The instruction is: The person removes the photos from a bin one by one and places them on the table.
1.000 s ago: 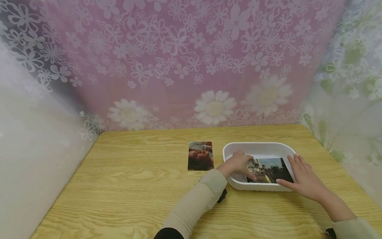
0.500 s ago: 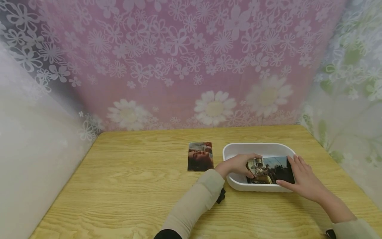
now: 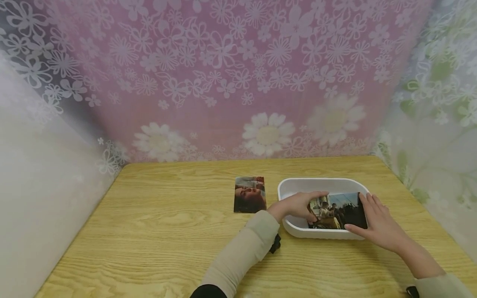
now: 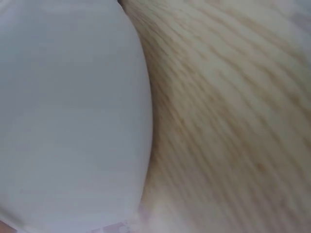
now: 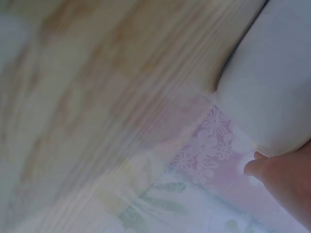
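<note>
In the head view, a photo (image 3: 337,212) with a dark right half lies over the inside of a white oval-cornered tray (image 3: 316,182). My left hand (image 3: 298,205) reaches over the tray's left rim and grips the photo's left end, thumb at the near side and fingers at the far side. At the right rim, my right hand (image 3: 380,221) spans the photo's right end, thumb by the near corner and index fingertip by the far corner. Both wrist views show the tray's white wall; fingers (image 5: 272,172) appear at its rim in the right wrist view.
Left of the tray, a second photo (image 3: 249,195) showing a face lies flat on the wood-grain table (image 3: 167,231). A pink flowered cloth (image 3: 223,82) hangs behind the table, with pale cloths at both sides. A black object (image 3: 275,244) shows beside the left sleeve.
The photo in the tray has shifted slightly right, its far right corner reaching the right index fingertip. My left fingers have moved a little right along with it. The right hand has stayed put.
</note>
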The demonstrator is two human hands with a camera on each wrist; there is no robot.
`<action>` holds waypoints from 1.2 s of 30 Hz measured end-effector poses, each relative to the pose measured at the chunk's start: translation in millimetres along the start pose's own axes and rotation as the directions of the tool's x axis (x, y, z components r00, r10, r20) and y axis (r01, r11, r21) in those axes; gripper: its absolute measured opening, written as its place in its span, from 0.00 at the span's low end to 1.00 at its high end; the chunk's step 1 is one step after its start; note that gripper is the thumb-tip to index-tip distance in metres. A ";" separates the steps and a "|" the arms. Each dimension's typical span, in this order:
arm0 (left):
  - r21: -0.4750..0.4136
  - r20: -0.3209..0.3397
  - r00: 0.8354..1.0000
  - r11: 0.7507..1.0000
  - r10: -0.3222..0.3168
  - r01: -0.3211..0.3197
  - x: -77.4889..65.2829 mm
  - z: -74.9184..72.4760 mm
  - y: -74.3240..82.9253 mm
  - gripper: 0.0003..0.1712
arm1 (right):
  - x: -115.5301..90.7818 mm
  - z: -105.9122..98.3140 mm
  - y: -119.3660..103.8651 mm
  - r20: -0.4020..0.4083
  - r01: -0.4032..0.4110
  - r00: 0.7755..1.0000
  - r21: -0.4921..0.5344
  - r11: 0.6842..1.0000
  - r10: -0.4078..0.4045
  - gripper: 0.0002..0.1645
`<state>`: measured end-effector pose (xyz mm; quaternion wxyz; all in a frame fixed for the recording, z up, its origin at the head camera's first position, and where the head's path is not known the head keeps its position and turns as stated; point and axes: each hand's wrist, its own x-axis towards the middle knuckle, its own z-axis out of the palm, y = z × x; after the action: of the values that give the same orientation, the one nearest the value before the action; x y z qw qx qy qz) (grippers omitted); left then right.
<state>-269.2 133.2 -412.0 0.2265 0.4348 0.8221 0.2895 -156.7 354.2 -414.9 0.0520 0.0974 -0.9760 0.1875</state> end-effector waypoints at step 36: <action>-0.668 -0.534 0.773 0.731 -0.342 -0.139 -159.6 -72.1 -49.1 0.43 | 1.5 5.2 3.4 -0.104 0.085 0.991 0.003 0.996 -0.084 0.63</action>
<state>-260.0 -44.3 -373.2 0.0984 0.1516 0.7103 0.6803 -159.2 355.0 -420.6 0.1100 0.1289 -0.9663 0.1936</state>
